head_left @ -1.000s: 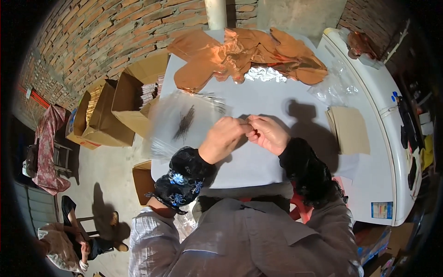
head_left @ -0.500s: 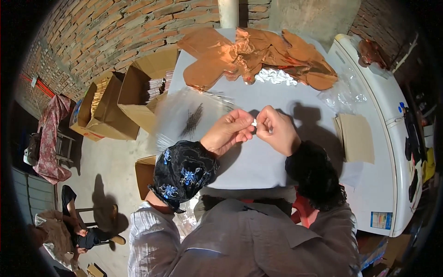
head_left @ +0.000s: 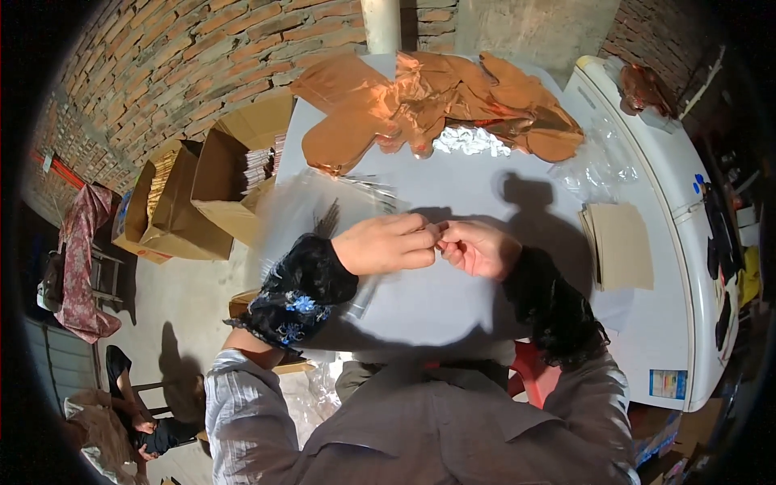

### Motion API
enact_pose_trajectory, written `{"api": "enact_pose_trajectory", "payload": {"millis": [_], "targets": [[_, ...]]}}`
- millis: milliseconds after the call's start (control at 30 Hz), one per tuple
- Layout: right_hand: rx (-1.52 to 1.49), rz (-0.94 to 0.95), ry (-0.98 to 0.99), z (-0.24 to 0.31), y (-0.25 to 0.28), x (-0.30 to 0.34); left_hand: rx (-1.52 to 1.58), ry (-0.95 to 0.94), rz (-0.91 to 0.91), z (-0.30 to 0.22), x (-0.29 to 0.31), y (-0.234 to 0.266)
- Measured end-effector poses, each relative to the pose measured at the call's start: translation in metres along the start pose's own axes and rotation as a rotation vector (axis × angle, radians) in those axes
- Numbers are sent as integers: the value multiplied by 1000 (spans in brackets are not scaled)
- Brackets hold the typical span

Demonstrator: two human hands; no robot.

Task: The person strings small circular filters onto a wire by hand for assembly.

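Observation:
My left hand (head_left: 388,242) and my right hand (head_left: 478,247) meet fingertip to fingertip above the white table (head_left: 485,178). Both pinch the same spot, at the end of a clear plastic bag (head_left: 303,212) that trails off to the left under my left wrist. What sits between the fingertips is too small to make out. Black patterned sleeve covers wrap both forearms. Beyond my hands, at the table's far edge, lies a heap of copper-coloured foil shapes (head_left: 428,105) with a crumpled silver piece (head_left: 471,141) in it.
A stack of brown card sheets (head_left: 621,244) lies on the table's right side, with crumpled clear plastic (head_left: 594,162) behind it. A white appliance (head_left: 679,202) stands to the right. Open cardboard boxes (head_left: 202,198) stand on the floor to the left, by a brick wall (head_left: 186,73).
The clear bag was raised and blurred to my left; it now hangs lower and stiller. My hands have stayed pinched together, shifting slightly toward me.

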State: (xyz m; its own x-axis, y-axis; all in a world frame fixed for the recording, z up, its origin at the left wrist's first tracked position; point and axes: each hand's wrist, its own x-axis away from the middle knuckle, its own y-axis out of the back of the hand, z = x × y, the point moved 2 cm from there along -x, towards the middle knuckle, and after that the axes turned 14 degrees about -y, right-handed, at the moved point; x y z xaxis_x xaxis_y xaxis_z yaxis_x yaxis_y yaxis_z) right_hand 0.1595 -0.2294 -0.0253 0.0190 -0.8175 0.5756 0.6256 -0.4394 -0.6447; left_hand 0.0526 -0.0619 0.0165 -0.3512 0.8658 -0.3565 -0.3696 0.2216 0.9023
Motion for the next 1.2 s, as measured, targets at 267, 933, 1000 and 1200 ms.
{"api": "enact_pose_trajectory", "payload": {"millis": [267, 933, 1000, 1200], "targets": [[394, -301, 375, 63, 30, -21, 29, 454, -218, 43, 6, -37], [1614, -1499, 779, 173, 126, -87, 80, 961, -197, -53, 74, 17], [1502, -1336, 628, 177, 115, -78, 63, 994, -210, -66, 77, 23], [1297, -1171, 742, 152, 58, 1, 93, 941, -301, -105, 61, 38]]}}
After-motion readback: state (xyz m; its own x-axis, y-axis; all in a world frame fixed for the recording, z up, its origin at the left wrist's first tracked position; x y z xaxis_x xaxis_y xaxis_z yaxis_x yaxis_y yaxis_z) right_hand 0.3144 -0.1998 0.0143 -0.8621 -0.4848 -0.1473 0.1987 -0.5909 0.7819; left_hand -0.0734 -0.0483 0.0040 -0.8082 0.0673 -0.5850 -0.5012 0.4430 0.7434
